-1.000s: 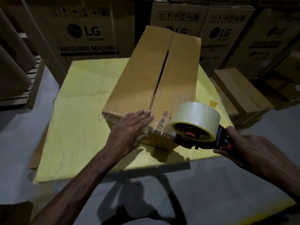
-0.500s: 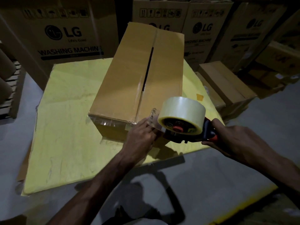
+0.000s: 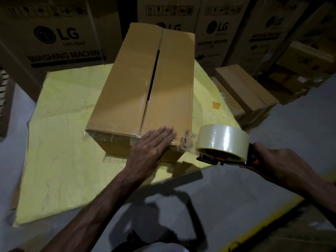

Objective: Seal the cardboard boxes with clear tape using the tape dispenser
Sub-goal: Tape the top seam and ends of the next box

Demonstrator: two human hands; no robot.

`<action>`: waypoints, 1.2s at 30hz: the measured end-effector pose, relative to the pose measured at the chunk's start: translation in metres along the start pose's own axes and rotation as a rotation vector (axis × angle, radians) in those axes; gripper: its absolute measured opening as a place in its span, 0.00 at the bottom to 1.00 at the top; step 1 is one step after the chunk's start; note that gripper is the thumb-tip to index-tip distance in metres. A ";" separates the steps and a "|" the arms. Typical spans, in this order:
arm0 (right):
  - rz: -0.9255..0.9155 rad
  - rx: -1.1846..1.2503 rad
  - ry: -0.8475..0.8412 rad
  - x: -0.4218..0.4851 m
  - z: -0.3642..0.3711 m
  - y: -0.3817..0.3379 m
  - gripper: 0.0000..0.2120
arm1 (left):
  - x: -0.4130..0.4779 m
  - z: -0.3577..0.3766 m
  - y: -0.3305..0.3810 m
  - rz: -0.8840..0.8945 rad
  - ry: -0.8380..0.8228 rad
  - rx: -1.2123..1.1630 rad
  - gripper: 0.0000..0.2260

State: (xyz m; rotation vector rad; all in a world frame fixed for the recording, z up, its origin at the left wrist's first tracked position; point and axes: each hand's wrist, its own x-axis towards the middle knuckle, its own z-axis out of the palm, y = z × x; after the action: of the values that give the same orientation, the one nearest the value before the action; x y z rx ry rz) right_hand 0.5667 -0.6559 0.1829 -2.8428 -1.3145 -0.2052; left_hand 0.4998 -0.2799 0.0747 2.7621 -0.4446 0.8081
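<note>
The left hand (image 3: 151,146) lies flat on the near top edge of the cardboard box (image 3: 127,91). Its fingers (image 3: 163,131) are straight and together and hold nothing; I think they press the clear tape (image 3: 187,140) down so that the strip does not lift. The right hand (image 3: 278,166) has its fingers curled around the handle of the tape dispenser (image 3: 221,142), just beside the near right corner of the box, probably to keep the tape tight. The box stands on a yellow sheet (image 3: 63,124). Its long middle seam (image 3: 152,77) gapes and looks not yet taped. Behind it stand big printed cartons (image 3: 54,33).
</note>
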 end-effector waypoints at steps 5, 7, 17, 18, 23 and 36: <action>-0.014 0.006 0.132 -0.004 0.021 -0.002 0.18 | -0.002 0.001 -0.005 0.027 0.016 0.030 0.26; -0.041 0.006 0.177 -0.006 0.020 0.001 0.17 | -0.003 0.001 -0.006 0.030 0.030 0.030 0.22; -0.051 -0.025 0.210 -0.017 0.048 0.016 0.17 | -0.005 -0.001 -0.004 -0.007 0.026 0.000 0.21; -0.046 -0.024 0.216 -0.015 0.056 0.016 0.15 | -0.004 -0.001 -0.003 -0.006 0.021 -0.003 0.21; -0.034 0.017 0.326 -0.007 0.094 0.007 0.19 | -0.004 -0.002 -0.003 0.003 0.009 0.010 0.21; 0.169 0.362 0.235 -0.013 0.130 -0.056 0.25 | -0.005 0.006 -0.002 -0.025 0.100 -0.049 0.20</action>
State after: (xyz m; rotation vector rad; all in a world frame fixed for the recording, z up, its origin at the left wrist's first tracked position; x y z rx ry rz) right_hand 0.5312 -0.6223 0.0494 -2.5160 -0.9501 -0.2595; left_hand 0.4991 -0.2792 0.0661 2.6632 -0.4047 0.9117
